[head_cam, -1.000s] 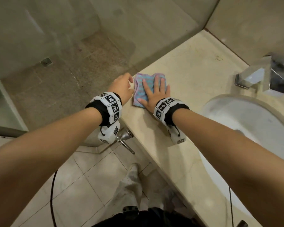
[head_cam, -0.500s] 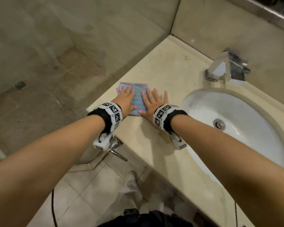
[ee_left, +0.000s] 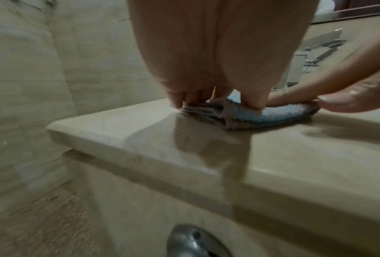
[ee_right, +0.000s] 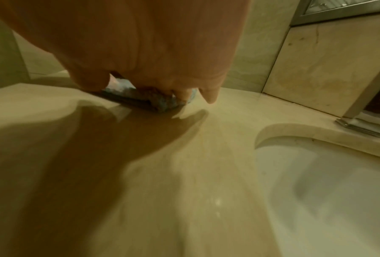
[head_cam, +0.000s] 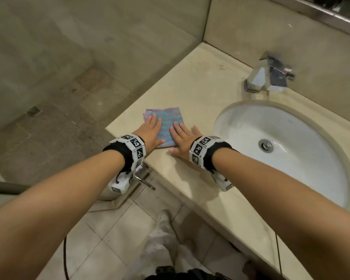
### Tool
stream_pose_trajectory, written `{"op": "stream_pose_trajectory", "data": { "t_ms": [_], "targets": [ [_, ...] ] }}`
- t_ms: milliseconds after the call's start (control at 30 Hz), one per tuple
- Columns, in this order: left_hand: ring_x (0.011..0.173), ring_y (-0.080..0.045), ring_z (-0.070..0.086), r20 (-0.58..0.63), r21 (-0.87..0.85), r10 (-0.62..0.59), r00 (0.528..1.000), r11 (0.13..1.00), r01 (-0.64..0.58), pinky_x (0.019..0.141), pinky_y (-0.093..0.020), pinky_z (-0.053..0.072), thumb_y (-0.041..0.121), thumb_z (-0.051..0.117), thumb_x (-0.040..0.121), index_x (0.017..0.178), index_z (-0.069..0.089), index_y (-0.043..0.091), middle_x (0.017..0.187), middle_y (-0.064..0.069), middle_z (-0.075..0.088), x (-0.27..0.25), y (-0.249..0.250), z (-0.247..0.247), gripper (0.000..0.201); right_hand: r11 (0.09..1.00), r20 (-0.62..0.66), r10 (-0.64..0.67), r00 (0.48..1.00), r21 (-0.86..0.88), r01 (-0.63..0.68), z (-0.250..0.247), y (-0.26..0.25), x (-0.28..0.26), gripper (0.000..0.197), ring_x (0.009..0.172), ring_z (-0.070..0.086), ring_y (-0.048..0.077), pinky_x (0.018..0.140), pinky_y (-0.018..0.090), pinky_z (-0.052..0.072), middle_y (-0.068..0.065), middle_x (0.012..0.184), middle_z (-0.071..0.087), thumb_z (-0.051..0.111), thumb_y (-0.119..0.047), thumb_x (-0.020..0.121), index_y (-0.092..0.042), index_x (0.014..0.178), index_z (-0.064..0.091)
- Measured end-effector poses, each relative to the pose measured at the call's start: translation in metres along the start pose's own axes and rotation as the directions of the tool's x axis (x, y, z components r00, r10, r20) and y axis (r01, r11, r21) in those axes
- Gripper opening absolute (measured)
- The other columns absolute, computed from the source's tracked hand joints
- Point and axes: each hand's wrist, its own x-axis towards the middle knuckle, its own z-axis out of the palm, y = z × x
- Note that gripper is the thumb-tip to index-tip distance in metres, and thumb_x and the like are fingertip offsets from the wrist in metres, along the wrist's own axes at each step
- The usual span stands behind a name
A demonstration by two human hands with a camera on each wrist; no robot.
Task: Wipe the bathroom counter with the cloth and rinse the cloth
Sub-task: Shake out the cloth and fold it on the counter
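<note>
A folded pink-and-blue striped cloth (head_cam: pixel 166 122) lies flat on the beige stone counter (head_cam: pixel 194 87), near its left front corner. My left hand (head_cam: pixel 150 130) presses flat on the cloth's left half, fingers straight. My right hand (head_cam: pixel 182 136) lies flat with its fingers on the cloth's right edge and its palm on the counter. In the left wrist view the cloth (ee_left: pixel 250 116) shows bunched under my fingertips; in the right wrist view the cloth (ee_right: pixel 140 97) sits under my palm.
A white oval sink (head_cam: pixel 291 150) with a metal drain is set in the counter to the right. A chrome faucet (head_cam: pixel 269 75) stands behind it. Left of the counter is a tiled shower floor behind glass. A metal handle (head_cam: pixel 146 182) sticks out below the counter edge.
The cloth and both hands have slid toward the counter's front edge. My left hand, earlier at the cloth's left edge, now lies flat on it.
</note>
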Motion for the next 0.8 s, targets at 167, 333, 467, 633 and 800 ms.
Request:
{"op": "stream_pose_trajectory", "data": {
  "t_ms": [167, 333, 467, 633, 800],
  "targets": [
    [0.147, -0.032, -0.006, 0.014, 0.011, 0.032, 0.999, 0.999, -0.032, 0.121, -0.036, 0.005, 0.036, 0.044, 0.095, 0.149, 0.000, 0.000, 0.157, -0.020, -0.007, -0.021, 0.025, 0.016, 0.078, 1.000, 0.028, 0.009, 1.000, 0.020, -0.010, 0.019, 0.006, -0.036, 0.076, 0.148, -0.007, 0.019, 0.119, 0.050, 0.001, 0.005, 0.159, -0.012, 0.027, -0.053, 0.096, -0.012, 0.151, -0.007],
    [0.138, -0.028, 0.030, -0.118, -0.080, 0.101, 0.988, 0.991, -0.111, 0.113, -0.032, 0.024, 0.031, 0.056, 0.090, 0.143, 0.029, 0.004, 0.151, -0.012, 0.024, -0.036, 0.048, 0.019, 0.065, 0.998, -0.097, -0.039, 0.994, -0.051, 0.034, 0.028, 0.023, -0.061, 0.059, 0.142, 0.027, 0.023, 0.118, 0.044, 0.010, 0.006, 0.156, 0.022, 0.043, -0.037, 0.096, -0.016, 0.147, 0.022],
    [0.137, -0.027, 0.032, -0.119, -0.071, 0.185, 0.975, 0.978, -0.194, 0.111, -0.029, 0.024, 0.025, 0.054, 0.091, 0.138, 0.041, 0.004, 0.149, -0.012, 0.031, -0.048, 0.077, 0.017, 0.053, 0.999, -0.228, 0.001, 0.974, -0.033, -0.009, 0.033, 0.029, -0.079, 0.030, 0.118, 0.055, 0.024, 0.101, 0.033, 0.038, 0.004, 0.126, 0.060, 0.040, -0.021, 0.097, -0.019, 0.121, 0.058],
    [0.119, -0.029, 0.052, -0.119, -0.407, 0.243, 0.963, 0.873, -0.270, 0.095, -0.026, 0.035, 0.035, 0.035, 0.098, 0.117, 0.061, 0.002, 0.127, -0.017, 0.057, -0.058, 0.124, 0.010, 0.045, 0.800, -0.241, 0.339, 0.909, 0.582, -0.144, 0.025, 0.065, -0.116, 0.026, 0.102, 0.060, 0.030, 0.085, 0.031, 0.045, 0.016, 0.113, 0.065, 0.043, -0.017, 0.093, -0.009, 0.105, 0.064],
    [0.090, -0.022, 0.060, -0.103, -0.817, 0.228, 0.968, 0.536, -0.213, 0.085, -0.034, 0.046, 0.055, 0.062, 0.074, 0.082, 0.063, 0.021, 0.091, -0.007, 0.063, -0.057, 0.189, -0.009, 0.035, 0.321, -0.051, 0.583, 0.811, 0.931, -0.173, 0.009, 0.115, -0.167, 0.032, 0.115, 0.053, 0.027, 0.092, 0.031, 0.038, 0.022, 0.120, 0.057, 0.035, -0.012, 0.099, 0.002, 0.114, 0.059]
  ]
}}
